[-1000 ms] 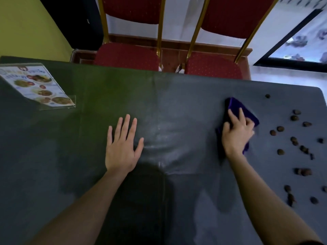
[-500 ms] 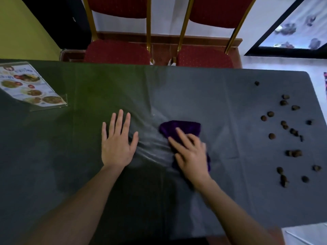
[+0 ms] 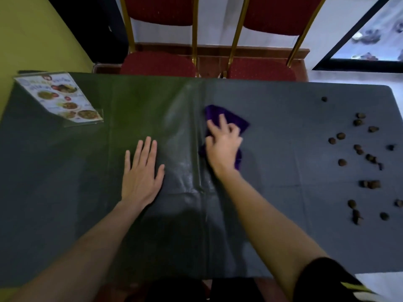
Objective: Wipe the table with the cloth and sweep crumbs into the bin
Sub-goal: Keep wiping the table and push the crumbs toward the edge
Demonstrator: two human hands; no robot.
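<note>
Head view, read left to right.

Table: dark cover, creased down the middle. The far edge runs straight across the upper frame; the near edge shows at lower centre and right; the right far corner is rounded. A yellow-green wall borders the far left corner.

Laminated menu card: lies flat at the far left, well beyond and to the left of the left fingers. A broad bare stretch of cover lies between it and them.

Left hand: palm down, flat on the cover. Fingers straight and slightly spread, pointing away from the body, holding nothing. Bare cover all round the fingertips.

Two red chairs with gold frames stand just past the far edge, beyond both hands.

Right hand: lies on top of the purple cloth and presses it onto the cover just right of the centre crease. Fingers bent and partly curled over the cloth; image is blurred here, so grip tightness cannot be judged. Cloth shows beyond the fingertips and under the heel of the hand.

Open cover runs from the right fingers to the crumbs, brown bits scattered near the right edge, well apart from the cloth.

Bin: out of view.
</note>
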